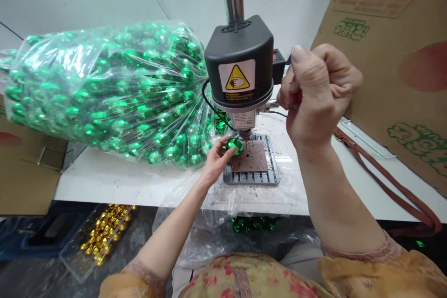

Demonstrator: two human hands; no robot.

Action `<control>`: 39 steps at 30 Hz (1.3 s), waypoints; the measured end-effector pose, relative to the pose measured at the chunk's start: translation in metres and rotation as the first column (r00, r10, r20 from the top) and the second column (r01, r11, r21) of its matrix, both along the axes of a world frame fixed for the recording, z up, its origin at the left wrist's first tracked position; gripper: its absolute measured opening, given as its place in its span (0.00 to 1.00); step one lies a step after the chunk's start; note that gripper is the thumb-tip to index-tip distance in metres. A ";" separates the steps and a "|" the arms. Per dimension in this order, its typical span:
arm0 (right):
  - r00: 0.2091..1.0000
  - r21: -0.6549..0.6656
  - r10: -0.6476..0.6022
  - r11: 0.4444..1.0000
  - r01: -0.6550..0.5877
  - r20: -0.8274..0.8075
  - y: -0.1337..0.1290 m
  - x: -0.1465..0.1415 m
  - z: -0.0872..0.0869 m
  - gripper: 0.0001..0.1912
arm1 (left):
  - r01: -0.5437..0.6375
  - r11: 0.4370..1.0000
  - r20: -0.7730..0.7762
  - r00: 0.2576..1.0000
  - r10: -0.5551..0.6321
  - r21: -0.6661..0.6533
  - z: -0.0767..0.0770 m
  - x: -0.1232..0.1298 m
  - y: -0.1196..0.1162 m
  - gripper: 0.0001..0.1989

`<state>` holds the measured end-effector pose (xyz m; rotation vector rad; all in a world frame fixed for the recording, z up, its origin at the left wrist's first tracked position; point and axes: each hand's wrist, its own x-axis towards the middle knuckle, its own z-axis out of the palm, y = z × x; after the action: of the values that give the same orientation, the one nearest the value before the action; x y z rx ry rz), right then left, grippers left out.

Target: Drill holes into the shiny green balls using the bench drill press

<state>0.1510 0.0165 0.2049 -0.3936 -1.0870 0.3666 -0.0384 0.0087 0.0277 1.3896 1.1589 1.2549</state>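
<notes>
Between the thumb and fingers of my left hand (219, 156) is a shiny green faceted ball (234, 146). It is just left of the chuck of a black bench drill press (239, 63), over the left edge of a brown board (256, 158). That board lies on the slotted metal base (274, 177) of the press. My right hand (319, 86) is raised at the right side of the drill head, its fingers wrapped round the feed lever, which is mostly hidden by the hand.
A large clear bag (115, 93) full of green balls fills the table's left side. Cardboard boxes (394, 56) stand right and left. A brown strap (387, 172) hangs over the right edge. Gold balls (106, 228) sit in a clear bin below. Dark shavings dot the white table (115, 181).
</notes>
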 end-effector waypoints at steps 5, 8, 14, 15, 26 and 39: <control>0.999 -0.052 -0.027 0.998 0.028 0.020 -0.001 0.001 -0.001 0.27 | 0.021 0.999 -0.061 0.998 -0.018 0.049 -0.011 0.012 0.005 0.27; 0.999 -0.065 -0.028 0.997 0.031 0.043 -0.001 0.001 -0.004 0.25 | 0.006 0.997 -0.147 0.989 0.006 0.080 -0.013 0.016 0.004 0.26; 0.999 -0.029 -0.019 0.999 0.020 0.046 -0.001 0.001 -0.003 0.26 | 0.012 0.982 -0.339 0.939 0.054 0.188 -0.013 0.021 -0.001 0.25; 0.999 -0.023 -0.014 1.000 0.015 0.043 -0.002 0.000 -0.003 0.26 | 0.032 0.979 -0.349 0.936 0.041 0.202 -0.014 0.022 -0.002 0.25; 0.999 0.001 -0.014 1.000 0.013 0.032 -0.005 0.001 -0.003 0.26 | 0.119 0.975 -0.302 0.952 -0.058 0.188 -0.016 0.025 -0.010 0.26; 0.999 0.135 -0.046 0.990 0.045 0.008 -0.007 -0.001 -0.031 0.28 | 0.120 0.976 -0.293 0.954 -0.063 0.181 -0.019 0.026 -0.009 0.27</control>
<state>0.1502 0.0099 0.1743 -0.3003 -1.1055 0.2491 -0.0124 -0.0004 0.0086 1.7998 1.1697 1.1520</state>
